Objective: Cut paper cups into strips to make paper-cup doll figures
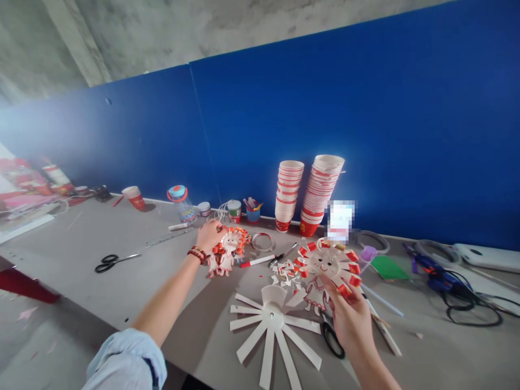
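My right hand (351, 311) pinches a paper-cup doll (323, 261) with a drawn smiling face, curled red-and-white strips around its head and a dress outlined in red. My left hand (210, 236) is closed at the edge of similar paper-cup dolls (227, 259) standing close together on the table; its fingertips are partly hidden. Between my forearms lies a cup cut into a fan of white strips (273, 319). Black-handled scissors (333, 338) lie beside it, partly under my right hand. White paper scraps (285, 272) are heaped behind the cut cup.
Two stacks of paper cups (287, 195) stand against the blue partition (345, 108). More scissors (116, 262) lie at left. A red marker (258, 261), tape roll (263, 242), blue glue gun (434, 271) with cable and lit phone screen (340, 219) are around.
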Available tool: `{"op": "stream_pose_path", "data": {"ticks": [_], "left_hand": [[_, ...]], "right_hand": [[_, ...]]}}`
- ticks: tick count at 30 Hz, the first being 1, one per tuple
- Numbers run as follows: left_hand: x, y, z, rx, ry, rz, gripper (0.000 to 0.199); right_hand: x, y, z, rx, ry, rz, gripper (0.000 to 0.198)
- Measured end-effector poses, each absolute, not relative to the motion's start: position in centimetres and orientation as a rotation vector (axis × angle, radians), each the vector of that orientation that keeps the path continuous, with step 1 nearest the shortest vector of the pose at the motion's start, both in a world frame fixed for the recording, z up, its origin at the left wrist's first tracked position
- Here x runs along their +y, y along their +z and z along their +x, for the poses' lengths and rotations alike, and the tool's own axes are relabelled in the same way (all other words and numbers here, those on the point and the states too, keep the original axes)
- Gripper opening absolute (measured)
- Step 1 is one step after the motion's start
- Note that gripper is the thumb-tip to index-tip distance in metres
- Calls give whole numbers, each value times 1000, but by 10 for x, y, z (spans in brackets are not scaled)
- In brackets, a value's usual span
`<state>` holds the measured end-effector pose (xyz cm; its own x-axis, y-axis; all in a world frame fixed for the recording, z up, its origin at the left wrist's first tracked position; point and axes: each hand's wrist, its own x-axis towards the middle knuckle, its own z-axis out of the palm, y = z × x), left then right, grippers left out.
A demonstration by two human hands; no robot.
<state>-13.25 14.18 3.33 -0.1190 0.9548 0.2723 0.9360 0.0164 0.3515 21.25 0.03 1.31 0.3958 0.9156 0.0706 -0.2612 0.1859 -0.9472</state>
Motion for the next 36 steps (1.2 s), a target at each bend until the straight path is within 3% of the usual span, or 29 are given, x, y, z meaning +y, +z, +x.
{"op": "stream_pose_path", "data": {"ticks": [4,9,15,25,36], "left_hand": [[140,30,-141,2215,612,2018,20],[145,22,-144,2140,552,1936,43],[154,22,-147,1967,613,1827,32],[153,58,-183,1619,1128,1520,42],[135,34,-211,1727,1008,1470,40]], "right_hand": [[1,12,211,-745,992,-1030,37],[2,11,211,-724,1024,-1002,38],[3,7,213,-764,999,-1032,39],[2,9,214,-723,1023,-993,32],[2,5,214,-776,1018,-1017,33]]}}
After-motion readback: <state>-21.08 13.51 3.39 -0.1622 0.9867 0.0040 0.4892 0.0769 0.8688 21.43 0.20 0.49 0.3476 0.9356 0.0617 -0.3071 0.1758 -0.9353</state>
